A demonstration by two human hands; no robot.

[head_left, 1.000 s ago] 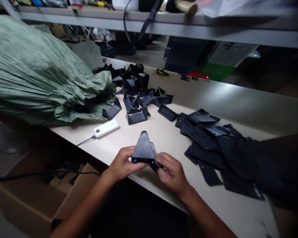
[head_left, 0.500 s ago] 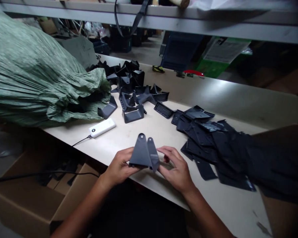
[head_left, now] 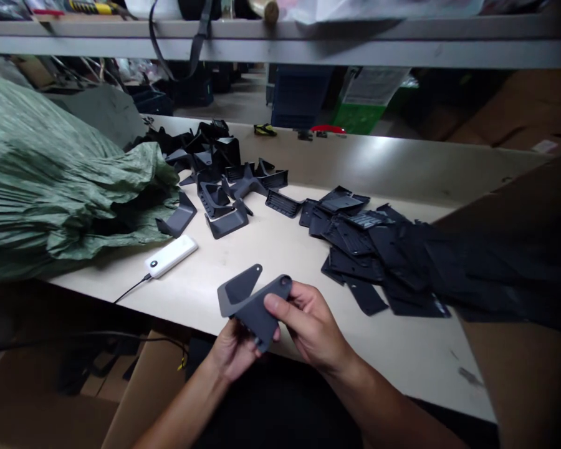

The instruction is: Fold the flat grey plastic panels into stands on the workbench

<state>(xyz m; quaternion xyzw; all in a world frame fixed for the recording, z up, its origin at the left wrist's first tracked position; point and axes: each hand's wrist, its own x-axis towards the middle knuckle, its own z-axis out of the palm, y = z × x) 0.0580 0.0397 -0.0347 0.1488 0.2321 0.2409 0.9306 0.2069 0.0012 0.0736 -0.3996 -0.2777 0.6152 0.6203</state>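
Observation:
Both my hands hold one dark grey plastic bracket above the table's front edge. It has two tapering side flaps, each with a hole near its tip. My right hand pinches the right flap, thumb on the near face and fingers behind it. Under the bracket's lower edge, my left hand supports it with curled fingers, partly hidden by the part. Similar dark brackets lie in a loose heap farther back on the left. To the right is a pile of flat black plastic plates.
A green woven sack bulges over the table's left side. Near it lies a white power bank with a black cable. An open cardboard box stands below the front edge. Overhead, a shelf spans the view.
The bracket has been turned and tilted; its flaps now point up to the right. My right hand has moved onto the flap, my left beneath. The camera view has swung right.

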